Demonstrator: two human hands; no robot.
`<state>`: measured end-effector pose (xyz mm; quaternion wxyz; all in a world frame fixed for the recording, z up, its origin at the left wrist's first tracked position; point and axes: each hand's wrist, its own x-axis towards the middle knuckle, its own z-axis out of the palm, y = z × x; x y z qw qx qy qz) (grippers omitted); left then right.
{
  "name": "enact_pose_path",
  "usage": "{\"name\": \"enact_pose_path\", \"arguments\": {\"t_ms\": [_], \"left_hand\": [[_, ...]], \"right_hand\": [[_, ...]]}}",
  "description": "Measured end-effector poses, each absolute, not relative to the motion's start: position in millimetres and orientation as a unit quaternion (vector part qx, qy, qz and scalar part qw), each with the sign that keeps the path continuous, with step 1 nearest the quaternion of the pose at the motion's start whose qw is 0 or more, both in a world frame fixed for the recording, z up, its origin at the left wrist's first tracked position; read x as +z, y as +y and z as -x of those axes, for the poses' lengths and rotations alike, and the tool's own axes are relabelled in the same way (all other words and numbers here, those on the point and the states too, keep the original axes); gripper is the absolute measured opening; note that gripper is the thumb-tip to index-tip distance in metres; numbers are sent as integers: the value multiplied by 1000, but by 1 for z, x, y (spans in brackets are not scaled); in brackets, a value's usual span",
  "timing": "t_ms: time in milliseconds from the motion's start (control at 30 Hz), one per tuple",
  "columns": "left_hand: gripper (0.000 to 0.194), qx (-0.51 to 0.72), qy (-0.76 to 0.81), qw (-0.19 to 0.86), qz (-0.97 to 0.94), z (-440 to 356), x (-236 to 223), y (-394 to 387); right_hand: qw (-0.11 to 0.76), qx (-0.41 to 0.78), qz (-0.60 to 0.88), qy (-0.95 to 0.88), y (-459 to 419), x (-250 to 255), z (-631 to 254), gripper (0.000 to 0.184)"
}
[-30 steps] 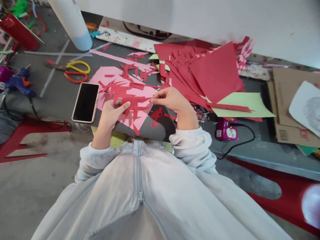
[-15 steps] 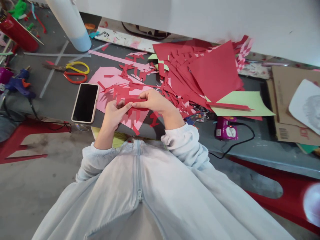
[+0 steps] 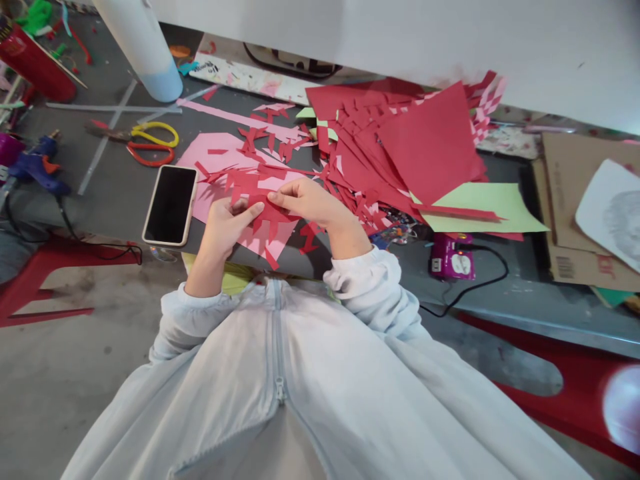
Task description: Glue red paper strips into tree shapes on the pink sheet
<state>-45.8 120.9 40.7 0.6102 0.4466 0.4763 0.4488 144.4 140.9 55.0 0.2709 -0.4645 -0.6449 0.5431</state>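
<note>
left grip (image 3: 223, 223), right grip (image 3: 313, 202) pinching red paper (image 3: 270, 212); cardboard (image 3: 570, 207): barcode (image 3: 567, 268), blurred red letters (image 3: 606, 267); black handwriting (image 3: 204, 68) unreadable

From the wearer's head, 1 camera looks forward and steeply down over a pale zipped jacket (image 3: 325, 347), nearest the lens and filling the lower middle. Farther out, the left hand (image 3: 227, 227) and right hand (image 3: 313, 203) fall near center. A gray table (image 3: 120, 207) spans the view beyond, with a white panel (image 3: 400, 40) along the top and floor (image 3: 60, 373) at lower left.
</note>
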Motion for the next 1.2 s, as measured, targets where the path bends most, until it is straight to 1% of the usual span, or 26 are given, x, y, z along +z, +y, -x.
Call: {"name": "enact_pose_path", "arguments": {"t_ms": [67, 233, 400, 467, 500, 633, 800, 900, 1000, 1100, 1167, 1200], "left_hand": [[34, 455, 474, 604, -451, 46, 40, 122], [38, 479, 488, 580, -442, 49, 36, 126], [34, 515, 484, 565, -425, 53, 38, 131], [33, 531, 474, 558, -427, 52, 38, 132], [33, 539, 470, 554, -426, 52, 38, 133], [37, 566, 458, 539, -423, 45, 32, 137], [41, 570, 438, 541, -436, 37, 29, 138], [40, 568, 440, 538, -441, 36, 30, 139], [39, 572, 446, 527, -443, 37, 32, 140], [41, 576, 453, 513, -448, 38, 32, 141], [41, 569, 456, 510, -456, 39, 32, 141], [40, 563, 456, 510, -464, 39, 32, 139]], "right_hand": [[269, 537, 471, -646, 141, 55, -144, 52], [250, 537, 483, -645, 142, 53, -156, 28], [302, 554, 520, -575, 142, 48, -175, 12], [320, 574, 508, -556, 140, 47, -177, 12], [324, 589, 496, -550, 138, 47, -176, 16], [315, 652, 448, -524, 131, 41, -158, 36], [343, 639, 463, -509, 125, 33, -132, 41], [328, 633, 465, -525, 126, 32, -132, 37], [275, 638, 447, -563, 125, 31, -142, 29], [229, 615, 466, -593, 123, 32, -157, 19], [225, 594, 488, -598, 123, 34, -167, 12], [231, 585, 500, -596, 122, 36, -172, 12]]}}
